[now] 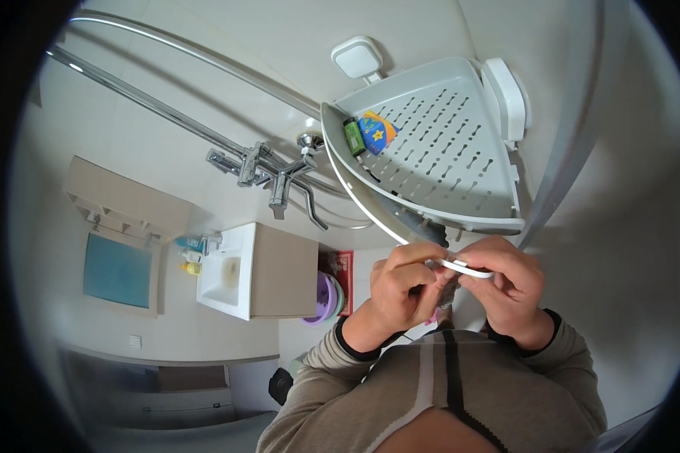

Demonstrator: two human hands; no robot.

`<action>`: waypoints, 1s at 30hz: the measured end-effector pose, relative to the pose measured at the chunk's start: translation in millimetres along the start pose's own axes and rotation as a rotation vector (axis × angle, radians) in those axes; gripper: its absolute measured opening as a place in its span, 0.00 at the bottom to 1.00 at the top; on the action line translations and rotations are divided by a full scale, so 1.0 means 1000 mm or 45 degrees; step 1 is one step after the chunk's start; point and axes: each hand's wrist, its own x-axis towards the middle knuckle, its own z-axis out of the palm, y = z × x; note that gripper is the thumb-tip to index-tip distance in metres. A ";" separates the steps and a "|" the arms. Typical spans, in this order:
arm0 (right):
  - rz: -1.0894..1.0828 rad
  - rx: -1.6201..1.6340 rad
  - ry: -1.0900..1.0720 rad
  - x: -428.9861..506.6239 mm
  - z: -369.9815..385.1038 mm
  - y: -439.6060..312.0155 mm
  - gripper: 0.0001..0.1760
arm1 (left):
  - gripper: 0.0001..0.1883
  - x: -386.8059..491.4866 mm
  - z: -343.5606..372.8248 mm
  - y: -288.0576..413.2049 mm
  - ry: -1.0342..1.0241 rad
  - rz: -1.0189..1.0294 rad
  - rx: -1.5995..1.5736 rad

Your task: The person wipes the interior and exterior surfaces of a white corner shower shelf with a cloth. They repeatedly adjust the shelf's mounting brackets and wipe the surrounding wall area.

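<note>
In front of me a pale grey corner shelf [430, 141] with slotted drain holes hangs in the corner of the tiled walls. A thin curved white rail [368, 210] stands away from the shelf's front edge and runs down behind my left hand [402, 286]. Between both hands is a white plastic end piece [469, 269], apparently the end of that rail. My left fingers pinch its left part, and my right hand [507, 280] grips its right end with thumb and fingers. A green bottle [353, 136] and a blue-and-orange packet [377, 132] lie on the shelf's left side.
White wall mounts [358, 58] flank the shelf. A chrome shower mixer [280, 175] with spout juts out to the left. Beyond it are a washbasin [229, 272] and a mirror cabinet [119, 269]. Purple basins [324, 300] sit on the floor. A grey vertical frame [572, 130] rises on the right.
</note>
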 end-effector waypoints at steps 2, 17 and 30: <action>0.010 0.049 -0.013 0.000 0.000 0.002 0.14 | 0.15 -0.001 0.001 0.001 0.015 -0.012 -0.013; 0.042 -0.167 0.042 -0.002 -0.014 0.001 0.14 | 0.13 0.016 -0.009 0.005 -0.072 -0.093 0.366; 0.104 -0.603 0.203 -0.016 -0.014 -0.001 0.12 | 0.10 0.015 -0.006 -0.006 -0.035 -0.088 0.388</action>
